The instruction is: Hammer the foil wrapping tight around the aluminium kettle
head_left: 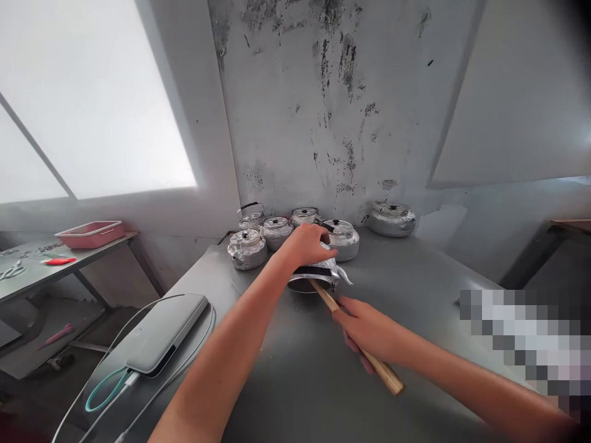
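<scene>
A metal kettle [330, 264] lies tipped on the grey table [295, 369], its open mouth facing me and its spout pointing right. My left hand [314, 243] rests over the top of this kettle, fingers curved round its far side. In my right hand [362, 329] is a wooden stick [388, 375], gripped around its middle, with its far end inside the kettle's mouth. The fingers of my right hand are wrapped round the stick. The kettle's inside is dark.
Several lidded kettles stand behind, including one at the left [248, 251] and one at the far right [392, 219]. A grey power bank [164, 335] with cables lies at the left. On a side table are a pink basket [92, 235] and scissors [13, 269]. A blurred patch covers the right.
</scene>
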Motion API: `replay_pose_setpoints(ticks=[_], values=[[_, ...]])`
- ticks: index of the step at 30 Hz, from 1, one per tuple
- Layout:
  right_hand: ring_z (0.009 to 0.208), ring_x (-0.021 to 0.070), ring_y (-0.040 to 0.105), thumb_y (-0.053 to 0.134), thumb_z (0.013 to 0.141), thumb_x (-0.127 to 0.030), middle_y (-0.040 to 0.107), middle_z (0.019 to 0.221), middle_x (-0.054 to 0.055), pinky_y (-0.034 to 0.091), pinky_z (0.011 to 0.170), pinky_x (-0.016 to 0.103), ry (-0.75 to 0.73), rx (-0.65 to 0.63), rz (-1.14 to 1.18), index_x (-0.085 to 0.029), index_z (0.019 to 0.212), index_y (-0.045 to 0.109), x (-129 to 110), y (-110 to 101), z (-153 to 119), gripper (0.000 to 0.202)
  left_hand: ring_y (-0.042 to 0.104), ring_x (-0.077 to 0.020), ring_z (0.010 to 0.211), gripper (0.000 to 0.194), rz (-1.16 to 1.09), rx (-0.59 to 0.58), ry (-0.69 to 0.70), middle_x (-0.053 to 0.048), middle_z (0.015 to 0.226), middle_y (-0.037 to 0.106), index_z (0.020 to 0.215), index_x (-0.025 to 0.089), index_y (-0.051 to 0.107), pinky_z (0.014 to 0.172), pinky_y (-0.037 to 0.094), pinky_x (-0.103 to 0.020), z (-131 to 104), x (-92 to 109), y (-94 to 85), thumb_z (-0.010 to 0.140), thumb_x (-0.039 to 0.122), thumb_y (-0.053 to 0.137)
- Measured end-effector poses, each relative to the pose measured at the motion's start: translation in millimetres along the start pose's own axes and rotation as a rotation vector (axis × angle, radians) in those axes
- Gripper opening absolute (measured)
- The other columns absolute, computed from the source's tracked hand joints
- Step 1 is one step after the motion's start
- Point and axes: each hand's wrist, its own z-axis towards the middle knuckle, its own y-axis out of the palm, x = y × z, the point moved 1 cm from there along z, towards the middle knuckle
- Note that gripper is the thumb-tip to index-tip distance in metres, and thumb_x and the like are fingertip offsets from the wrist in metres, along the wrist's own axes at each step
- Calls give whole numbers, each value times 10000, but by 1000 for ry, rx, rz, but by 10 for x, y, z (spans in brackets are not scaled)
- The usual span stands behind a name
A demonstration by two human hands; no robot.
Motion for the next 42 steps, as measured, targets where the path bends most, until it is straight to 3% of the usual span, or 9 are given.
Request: replay_pose_setpoints(ticks=[7,13,17,21,30,34,38,42], values=[[305,84,421,297,1004,-437,477,565,-100,415,311,230,-3,17,188,-237,916,390,-35,174,66,238,684,-241,887,258,6,11,68,-64,897,762,910,188,781,831,522,-319,-1,102,92,804,379,644],[309,66,417,280,1028,-429,445,576,-112,392,300,197,4,55,222,-243,887,373,-25,215,-2,251,680,-251,975,276,10,-74,84,-80,1014,767,1004,205,799,899,511,-313,-63,191,18,799,278,631],[292,62,433,266,1038,-396,446,576,-111,382,305,195,15,58,220,-235,880,383,-18,194,-32,254,658,-264,1066,353,42,-128,42,-29,1122,750,1124,278,775,946,495,-336,-87,185,1,839,403,608],[297,60,430,277,1040,-398,447,583,-108,406,310,204,17,72,229,-232,879,399,4,202,-44,262,659,-266,1067,457,112,-168,-22,16,1145,742,1274,360,684,892,507,-356,-80,178,65,869,515,540],[310,59,422,289,1035,-434,419,581,-108,386,298,196,-25,73,241,-246,826,360,54,290,-36,289,657,-274,1018,438,203,-166,-69,0,1086,746,1178,362,713,877,485,-369,-35,177,134,873,605,513],[316,47,431,281,1031,-468,427,611,-101,376,305,190,-52,180,242,-243,803,354,76,305,-9,329,653,-278,1013,437,202,-159,-103,-19,1078,740,1168,354,723,882,479,-367,-35,191,151,878,606,514],[302,45,419,278,1032,-441,430,620,-96,353,299,198,-6,127,234,-237,811,378,81,291,-18,317,645,-293,1038,476,210,-142,-135,-39,1112,732,1201,335,713,891,467,-375,-31,188,173,879,624,513],[303,46,418,266,1033,-469,419,603,-99,365,319,200,-33,155,263,-236,820,384,86,304,-55,338,651,-294,1023,488,214,-146,-147,-41,1118,731,1204,333,711,875,470,-377,-23,183,180,875,633,512]])
